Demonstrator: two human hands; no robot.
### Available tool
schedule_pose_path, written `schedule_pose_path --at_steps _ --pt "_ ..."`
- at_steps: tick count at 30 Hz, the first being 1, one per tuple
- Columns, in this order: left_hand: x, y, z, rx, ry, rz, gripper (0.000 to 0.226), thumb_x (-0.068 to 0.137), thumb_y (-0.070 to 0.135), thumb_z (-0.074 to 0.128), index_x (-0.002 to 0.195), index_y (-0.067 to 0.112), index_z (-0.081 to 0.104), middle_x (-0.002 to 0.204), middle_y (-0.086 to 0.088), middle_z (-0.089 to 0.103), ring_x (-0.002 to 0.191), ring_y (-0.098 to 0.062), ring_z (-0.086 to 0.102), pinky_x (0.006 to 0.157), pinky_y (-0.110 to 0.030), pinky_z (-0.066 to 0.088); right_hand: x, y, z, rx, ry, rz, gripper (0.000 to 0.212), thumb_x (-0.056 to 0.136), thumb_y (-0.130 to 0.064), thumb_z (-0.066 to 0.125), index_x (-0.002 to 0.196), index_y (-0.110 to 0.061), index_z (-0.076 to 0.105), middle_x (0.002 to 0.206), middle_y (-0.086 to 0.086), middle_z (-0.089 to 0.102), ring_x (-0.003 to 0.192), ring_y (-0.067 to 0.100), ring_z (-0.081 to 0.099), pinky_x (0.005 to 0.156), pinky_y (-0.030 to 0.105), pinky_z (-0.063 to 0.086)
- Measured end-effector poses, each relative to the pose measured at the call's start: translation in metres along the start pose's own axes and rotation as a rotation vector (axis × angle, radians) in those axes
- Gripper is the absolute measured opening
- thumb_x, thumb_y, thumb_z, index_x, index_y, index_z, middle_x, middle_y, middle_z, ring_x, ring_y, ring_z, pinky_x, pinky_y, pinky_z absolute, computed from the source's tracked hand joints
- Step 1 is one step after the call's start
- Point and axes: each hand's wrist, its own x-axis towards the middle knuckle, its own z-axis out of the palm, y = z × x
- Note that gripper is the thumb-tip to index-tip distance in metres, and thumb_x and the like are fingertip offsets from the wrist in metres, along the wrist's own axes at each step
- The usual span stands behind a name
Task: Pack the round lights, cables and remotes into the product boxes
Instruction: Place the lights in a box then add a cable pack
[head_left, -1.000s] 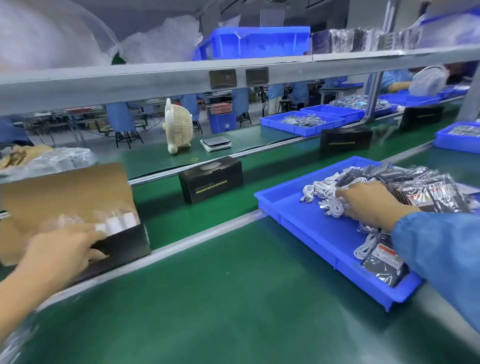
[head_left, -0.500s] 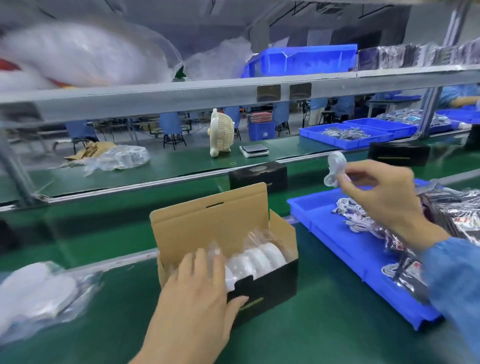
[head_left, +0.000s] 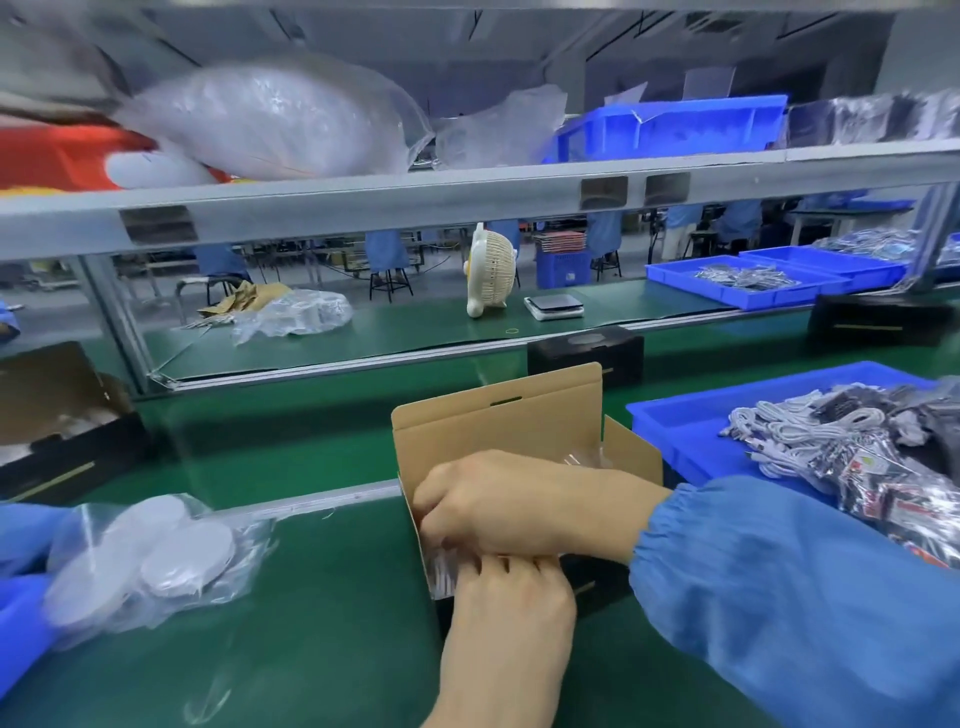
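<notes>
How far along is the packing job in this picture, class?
Done: closed black boxes sit on the far belt. In hand: both hands, right hand and left hand, work inside the open box. Left: bagged round lights and the cables in the blue tray.

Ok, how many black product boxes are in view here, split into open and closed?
Open product boxes: 2 (centre box, far-left box)
Closed product boxes: 2 (box behind the centre one, far-right box)
Total: 4
</notes>
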Motion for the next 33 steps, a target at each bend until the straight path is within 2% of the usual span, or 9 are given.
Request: schedule_pose_path --at_steps 4,7,9,11,15,20,23,29,33 --pt "-0.003 -0.007 0.005 0.032 -0.05 -0.007 0.057 0.036 0.028 0.096 0.079 -0.001 0.076 0.073 -0.021 0.069 0.065 -0.038 0.069 0.056 -0.04 0.058 -0.016 0.007 -0.01 -0.008 0.051 0.11 0.022 0.094 -0.018 0.055 0.112 -0.018 0.068 0.112 0.0 0.064 0.111 0.021 0.054 0.077 0.039 0.049" --pt "-0.003 -0.021 -0.003 0.035 -0.172 0.001 0.079 0.038 0.038 0.095 0.103 -0.002 0.075 0.094 -0.028 0.071 0.072 -0.039 0.07 0.055 -0.041 0.056 -0.04 0.017 -0.019 -0.011 0.131 0.251 0.021 0.095 -0.024 0.053 0.111 -0.015 0.063 0.107 0.003 0.06 0.092 0.026 0.057 0.07 0.036 0.044" --pt "-0.002 -0.031 -0.019 0.093 -0.244 0.069 0.092 0.062 0.054 0.083 0.131 0.0 0.058 0.119 -0.031 0.058 0.09 -0.038 0.064 0.071 -0.043 0.052 -0.056 0.027 -0.021 0.026 0.127 0.412 0.021 0.093 -0.024 0.054 0.11 -0.014 0.06 0.106 0.003 0.059 0.093 0.025 0.056 0.079 0.038 0.045" --pt "0.004 -0.042 -0.022 0.066 -0.175 0.129 0.071 0.095 0.055 0.044 0.146 0.008 0.026 0.133 -0.013 0.037 0.108 -0.03 0.05 0.087 -0.041 0.042 -0.071 0.038 -0.025 0.067 0.053 0.588 0.02 0.092 -0.023 0.053 0.11 -0.016 0.058 0.107 0.001 0.059 0.099 0.023 0.053 0.085 0.037 0.044" --pt "0.024 -0.065 -0.046 -0.02 -0.189 0.204 0.037 0.096 0.029 0.031 0.131 0.017 0.038 0.094 -0.003 0.04 0.081 -0.027 0.046 0.077 -0.035 0.039 -0.083 0.044 -0.032 0.052 -0.007 0.747 0.021 0.091 -0.025 0.052 0.109 -0.018 0.058 0.099 0.004 0.06 0.094 0.027 0.052 0.079 0.038 0.048" --pt "0.051 -0.07 -0.065 0.078 -0.346 0.185 0.009 0.094 0.023 0.039 0.09 0.021 0.047 0.111 -0.005 0.063 0.088 -0.03 0.057 0.07 -0.033 0.041 -0.081 0.031 -0.029 -0.124 -0.01 0.831 0.015 0.089 -0.024 0.053 0.101 -0.016 0.056 0.073 -0.002 0.031 0.071 0.027 0.042 0.057 0.032 0.032" --pt "0.076 -0.042 -0.049 0.02 -0.154 0.289 0.019 0.098 0.028 0.043 0.107 0.022 0.059 0.113 -0.002 0.061 0.099 -0.029 0.061 0.071 -0.034 0.044 -0.09 0.036 -0.038 0.099 0.106 0.924 0.011 0.084 -0.026 0.06 0.092 -0.018 0.063 0.087 0.003 0.055 0.089 0.028 0.055 0.069 0.035 0.049" --pt "0.116 0.0 -0.025 -0.45 -0.428 0.427 0.034 0.09 0.007 0.044 0.117 0.019 0.062 0.127 -0.005 0.057 0.11 -0.033 0.054 0.091 -0.043 0.05 -0.097 0.04 -0.032 0.146 0.206 1.013 0.007 0.085 -0.025 0.059 0.092 -0.022 0.06 0.097 0.006 0.057 0.092 0.028 0.056 0.075 0.036 0.052" --pt "0.123 0.007 -0.023 -0.241 -0.473 0.403 0.042 0.092 0.02 0.039 0.131 0.026 0.052 0.134 -0.008 0.052 0.111 -0.032 0.052 0.09 -0.04 0.049 -0.098 0.041 -0.025 0.134 0.177 1.021 0.011 0.086 -0.024 0.056 0.095 -0.018 0.06 0.096 0.006 0.058 0.094 0.03 0.054 0.075 0.039 0.052"
